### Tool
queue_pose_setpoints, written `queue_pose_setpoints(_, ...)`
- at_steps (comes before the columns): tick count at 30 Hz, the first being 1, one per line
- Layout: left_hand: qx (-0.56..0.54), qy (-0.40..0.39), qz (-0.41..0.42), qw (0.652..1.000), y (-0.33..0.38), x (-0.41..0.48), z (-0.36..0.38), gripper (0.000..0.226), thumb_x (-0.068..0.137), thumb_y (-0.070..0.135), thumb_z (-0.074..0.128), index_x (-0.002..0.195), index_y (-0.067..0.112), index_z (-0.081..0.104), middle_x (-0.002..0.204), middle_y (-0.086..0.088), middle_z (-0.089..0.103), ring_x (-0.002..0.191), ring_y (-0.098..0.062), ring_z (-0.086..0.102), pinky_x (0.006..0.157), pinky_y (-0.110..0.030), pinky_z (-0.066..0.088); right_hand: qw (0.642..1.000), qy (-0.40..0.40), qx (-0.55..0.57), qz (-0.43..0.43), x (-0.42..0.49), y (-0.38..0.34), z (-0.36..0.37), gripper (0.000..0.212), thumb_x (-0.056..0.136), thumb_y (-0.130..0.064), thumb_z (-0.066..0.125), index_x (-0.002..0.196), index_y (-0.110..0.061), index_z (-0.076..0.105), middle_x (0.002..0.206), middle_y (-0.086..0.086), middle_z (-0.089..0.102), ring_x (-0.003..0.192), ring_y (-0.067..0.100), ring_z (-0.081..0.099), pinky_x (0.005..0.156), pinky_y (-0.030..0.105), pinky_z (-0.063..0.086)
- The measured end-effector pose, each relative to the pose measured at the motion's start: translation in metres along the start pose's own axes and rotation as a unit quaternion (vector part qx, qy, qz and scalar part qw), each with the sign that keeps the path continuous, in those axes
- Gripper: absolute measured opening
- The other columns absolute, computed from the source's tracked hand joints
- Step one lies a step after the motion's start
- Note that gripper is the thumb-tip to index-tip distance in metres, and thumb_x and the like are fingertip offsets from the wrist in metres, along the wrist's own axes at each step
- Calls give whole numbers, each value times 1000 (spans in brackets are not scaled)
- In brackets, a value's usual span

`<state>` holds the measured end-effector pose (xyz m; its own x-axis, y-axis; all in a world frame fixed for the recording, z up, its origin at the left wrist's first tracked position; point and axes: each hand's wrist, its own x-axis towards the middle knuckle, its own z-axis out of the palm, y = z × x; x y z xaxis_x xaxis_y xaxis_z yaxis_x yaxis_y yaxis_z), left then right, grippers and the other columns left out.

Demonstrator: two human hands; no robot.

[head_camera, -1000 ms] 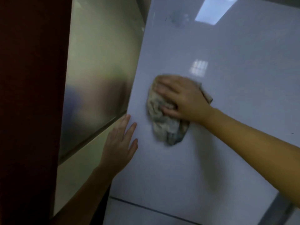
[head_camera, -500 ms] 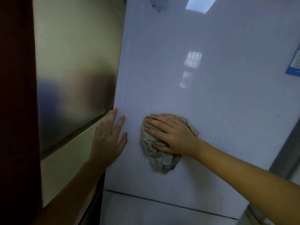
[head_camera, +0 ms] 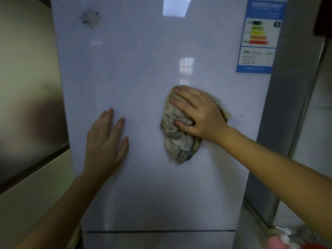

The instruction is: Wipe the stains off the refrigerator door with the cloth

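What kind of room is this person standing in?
Most likely a home kitchen: a tall white refrigerator door bearing an energy label, with a steel-fronted panel beside it.

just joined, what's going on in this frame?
A person is wiping a glossy white refrigerator door. The right hand presses a crumpled grey cloth flat against the middle of the door; the left hand rests open-palmed on the door beside it. A greyish smudged stain sits untouched near the upper left. A blue energy label is stuck at the upper right.
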<state>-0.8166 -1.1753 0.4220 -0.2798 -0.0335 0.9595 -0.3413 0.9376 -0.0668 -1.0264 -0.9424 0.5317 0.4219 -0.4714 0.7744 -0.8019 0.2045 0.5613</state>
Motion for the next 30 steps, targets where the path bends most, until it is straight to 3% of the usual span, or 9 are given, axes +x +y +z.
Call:
queue_pose_setpoints(7,2,11,9,1000,57,31,15,55,99,34,49,146,6,47,161,-24,33,148,-43,33,118,-54,29,994,-53,21,-96,-27,26,-11,53,98,-44,66,137,-8,65,147,17,57,138,35,54,113,48,44)
queue_pose_setpoints(16,3,24,29,999,112,48,32,53,99,31,52,145,5,51,161,-23,34,148,-41,33,120,-54,29,1000,6,7,2,-21,108,-64,54,96,-41,67,140,-10,61,150,15,54,140,34,50,114,44,40)
queue_pose_setpoints(25,10,20,-3,1000,129,43,43,59,99,33,47,152,6,41,164,-21,28,154,-36,23,125,-52,20,1000,1,9,23,-135,67,-56,57,91,-43,70,139,-12,64,150,13,55,139,33,53,115,43,41)
queue_pose_setpoints(30,9,18,4,1000,128,42,40,57,100,32,48,151,7,41,164,-21,28,154,-37,23,125,-51,20,998,-55,20,-35,-187,34,-41,57,93,-45,70,141,-14,62,151,11,55,140,30,52,115,46,43)
